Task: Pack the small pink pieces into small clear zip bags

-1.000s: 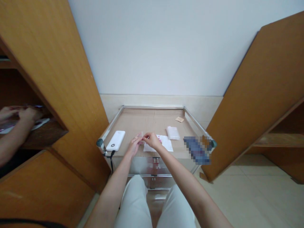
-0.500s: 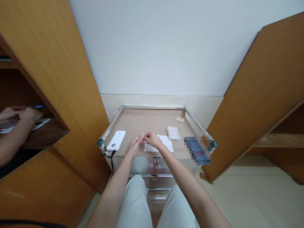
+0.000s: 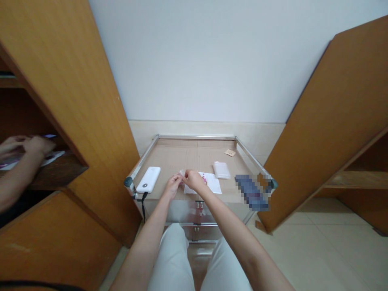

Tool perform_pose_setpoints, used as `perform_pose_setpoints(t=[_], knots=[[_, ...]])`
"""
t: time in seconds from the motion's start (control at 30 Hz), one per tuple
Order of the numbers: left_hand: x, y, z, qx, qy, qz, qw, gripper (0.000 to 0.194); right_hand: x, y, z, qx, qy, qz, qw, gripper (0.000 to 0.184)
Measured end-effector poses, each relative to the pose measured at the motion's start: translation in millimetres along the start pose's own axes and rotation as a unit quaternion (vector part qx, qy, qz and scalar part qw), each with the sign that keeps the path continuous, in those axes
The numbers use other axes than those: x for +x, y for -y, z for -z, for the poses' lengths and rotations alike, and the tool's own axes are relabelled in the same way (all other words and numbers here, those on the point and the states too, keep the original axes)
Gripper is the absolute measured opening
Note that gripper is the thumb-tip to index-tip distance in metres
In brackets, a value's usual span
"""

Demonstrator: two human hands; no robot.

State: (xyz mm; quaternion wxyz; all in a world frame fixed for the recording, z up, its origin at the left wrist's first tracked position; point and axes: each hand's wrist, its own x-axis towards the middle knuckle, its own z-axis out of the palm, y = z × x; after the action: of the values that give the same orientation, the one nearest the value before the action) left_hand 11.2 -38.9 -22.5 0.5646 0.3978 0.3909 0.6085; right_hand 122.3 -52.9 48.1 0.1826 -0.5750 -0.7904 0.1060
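My left hand (image 3: 173, 184) is closed over the cardboard-covered top of a small metal-framed case, pinching a small clear plastic bag (image 3: 182, 173) with something pinkish in it. Closed fingers of my right hand (image 3: 194, 180) meet the left fingertips at the bag; whatever they pinch is too small to make out. Partly under my right hand and wrist lies a white sheet of paper (image 3: 216, 186), and small pink pieces (image 3: 204, 177) are scattered on it.
A white power bank-like device (image 3: 149, 180) with a black cable lies left. To the right are a clear plastic packet (image 3: 222, 170), a tan paper piece (image 3: 230, 152) and a blurred dark item (image 3: 250, 190). Metal rails (image 3: 197, 137) edge the top. Another person's hands (image 3: 36, 146) work at far left.
My right hand has shifted slightly up and left, its fingers still at the bag. More of the pink pieces on the paper now show. My left hand has barely moved.
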Motion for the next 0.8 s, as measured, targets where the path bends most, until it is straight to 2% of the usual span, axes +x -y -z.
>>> perform_pose_setpoints(t=[0.1, 0.17, 0.27, 0.47, 0.53, 0.7, 0.8], knots=[[2.7, 3.3, 1.0, 0.011, -0.013, -0.005, 1.0, 0.018, -3.0, 4.3, 0.8, -0.045, -0.008, 0.002, 0.999, 0.033], [4.3, 5.7, 1.6, 0.02, -0.033, -0.01, 0.999, 0.018, -3.0, 6.3, 0.8, -0.069, -0.02, -0.003, 0.997, 0.028], [4.8, 7.3, 1.5, 0.031, -0.057, -0.016, 0.998, 0.02, -0.1, 7.1, 2.2, -0.089, -0.036, -0.032, 0.995, 0.021], [-0.8, -0.3, -3.2, 0.004, -0.066, -0.003, 0.998, 0.018, 5.2, 3.7, 8.0, -0.109, -0.033, -0.085, 0.99, 0.021], [-2.3, -3.0, -4.4, -0.005, -0.066, 0.0, 0.998, 0.017, 3.6, 2.6, 9.5, -0.11, -0.033, -0.062, 0.991, 0.024], [-3.3, -4.5, -3.7, -0.023, -0.054, 0.013, 0.998, 0.014, -1.9, 1.4, 12.4, -0.106, -0.021, 0.094, 0.99, 0.025], [-3.8, -4.6, -2.4, -0.024, -0.03, 0.013, 0.999, 0.014, -1.2, 2.4, 13.4, -0.125, 0.005, 0.085, 0.988, 0.024]])
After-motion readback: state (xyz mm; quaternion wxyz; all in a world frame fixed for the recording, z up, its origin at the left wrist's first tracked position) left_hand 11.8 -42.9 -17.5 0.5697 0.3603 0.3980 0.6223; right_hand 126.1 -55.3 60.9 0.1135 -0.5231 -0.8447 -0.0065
